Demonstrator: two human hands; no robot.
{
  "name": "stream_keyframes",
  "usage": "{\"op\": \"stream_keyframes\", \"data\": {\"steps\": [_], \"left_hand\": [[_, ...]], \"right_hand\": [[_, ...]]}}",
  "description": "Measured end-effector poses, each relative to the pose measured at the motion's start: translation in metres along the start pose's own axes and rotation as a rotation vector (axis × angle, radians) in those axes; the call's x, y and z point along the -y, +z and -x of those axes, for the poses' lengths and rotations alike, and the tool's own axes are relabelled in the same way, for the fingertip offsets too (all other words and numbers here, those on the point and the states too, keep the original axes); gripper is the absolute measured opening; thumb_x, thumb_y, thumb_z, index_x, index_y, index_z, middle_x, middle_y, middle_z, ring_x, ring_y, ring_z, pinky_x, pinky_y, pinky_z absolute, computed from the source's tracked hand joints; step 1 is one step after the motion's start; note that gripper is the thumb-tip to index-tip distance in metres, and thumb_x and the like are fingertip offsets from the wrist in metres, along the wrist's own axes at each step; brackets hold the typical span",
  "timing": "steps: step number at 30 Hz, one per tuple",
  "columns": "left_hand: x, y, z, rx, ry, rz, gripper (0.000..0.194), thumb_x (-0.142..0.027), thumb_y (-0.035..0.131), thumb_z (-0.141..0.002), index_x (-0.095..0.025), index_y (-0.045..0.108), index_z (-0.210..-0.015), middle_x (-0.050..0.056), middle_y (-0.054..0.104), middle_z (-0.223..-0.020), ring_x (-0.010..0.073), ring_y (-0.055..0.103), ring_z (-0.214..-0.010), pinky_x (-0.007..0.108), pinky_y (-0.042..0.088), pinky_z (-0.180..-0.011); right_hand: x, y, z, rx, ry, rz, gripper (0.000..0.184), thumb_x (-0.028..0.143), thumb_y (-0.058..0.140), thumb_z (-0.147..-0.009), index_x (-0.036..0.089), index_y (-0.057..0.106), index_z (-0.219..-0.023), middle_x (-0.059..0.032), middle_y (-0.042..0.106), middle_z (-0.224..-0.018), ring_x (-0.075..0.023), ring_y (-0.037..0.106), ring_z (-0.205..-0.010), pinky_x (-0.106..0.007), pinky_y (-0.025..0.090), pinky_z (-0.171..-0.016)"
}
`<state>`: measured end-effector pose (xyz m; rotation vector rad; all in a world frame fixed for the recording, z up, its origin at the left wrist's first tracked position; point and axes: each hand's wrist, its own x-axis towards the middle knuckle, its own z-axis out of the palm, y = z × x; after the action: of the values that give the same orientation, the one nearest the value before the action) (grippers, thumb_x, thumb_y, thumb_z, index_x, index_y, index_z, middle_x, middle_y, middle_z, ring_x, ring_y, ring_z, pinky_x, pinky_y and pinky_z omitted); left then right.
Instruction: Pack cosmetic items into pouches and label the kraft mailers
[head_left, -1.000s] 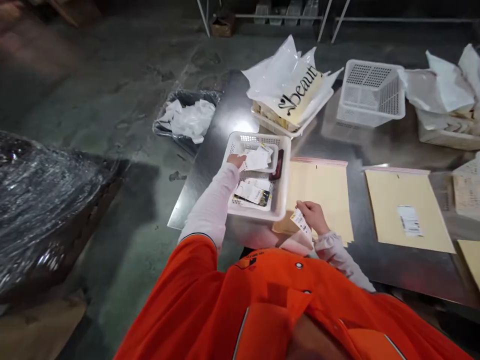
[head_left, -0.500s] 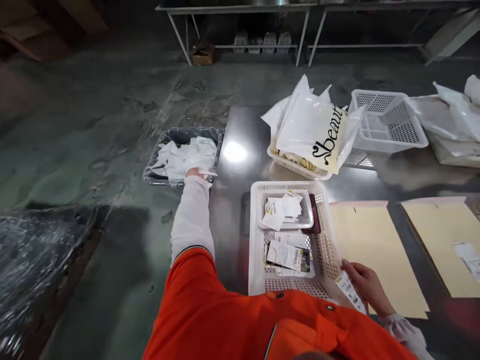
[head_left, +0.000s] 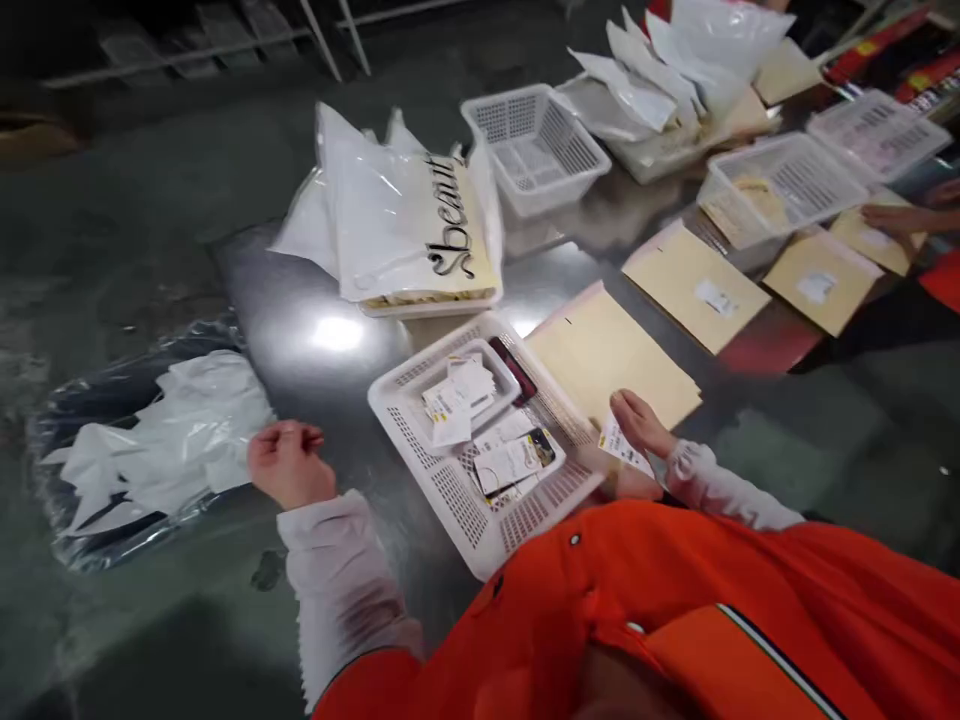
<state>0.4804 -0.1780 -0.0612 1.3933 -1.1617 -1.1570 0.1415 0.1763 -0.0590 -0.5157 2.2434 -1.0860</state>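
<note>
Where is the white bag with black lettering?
In the head view, the white bag sits upper centre on the steel table, just beyond the white basket of papers.

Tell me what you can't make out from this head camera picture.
In the head view:
Slip in the right hand: print too small, fingers cover part.
Label on the yellow envelope: too small to read.
Dark item in the white plastic basket: the inner tray hides most of it.
Co-worker's hand: the arm runs off the right edge.
</note>
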Motion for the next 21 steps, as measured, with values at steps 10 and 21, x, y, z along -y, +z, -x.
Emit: {"op": "stream_keyframes", "data": {"steps": [10,21], "left_hand": [[-0.048,0.202,0.304,1.448,-0.324,-0.111,0.026,-0.040,0.086,-0.065,-0.018,0.076,-0.072,0.004,0.066,-0.068,0.0166,0.057,-0.066,0.030,0.044,-0.064],[-0.055,0.263,0.448,1.360,-0.477,0.041,0.022,-0.031,0.087,-0.061,-0.013,0.074,-0.064,0.004,0.062,-0.059,0.0132,0.051,-0.058,0.030,0.039,-0.059]], "right_hand": [[-0.018,-0.085,0.032,0.398,-0.285,-0.190,0.049,0.048,0.057,-0.095,0.020,0.041,-0.131,0.0142,0.039,-0.054,-0.0103,0.036,-0.044,-0.022,0.028,-0.049],[-0.075,-0.217,0.023,0.767,-0.607,-0.192,0.036,0.035,0.052,-0.099,0.020,0.042,-0.129,0.0129,0.038,-0.055,-0.0099,0.039,-0.047,-0.020,0.029,-0.051]]}}
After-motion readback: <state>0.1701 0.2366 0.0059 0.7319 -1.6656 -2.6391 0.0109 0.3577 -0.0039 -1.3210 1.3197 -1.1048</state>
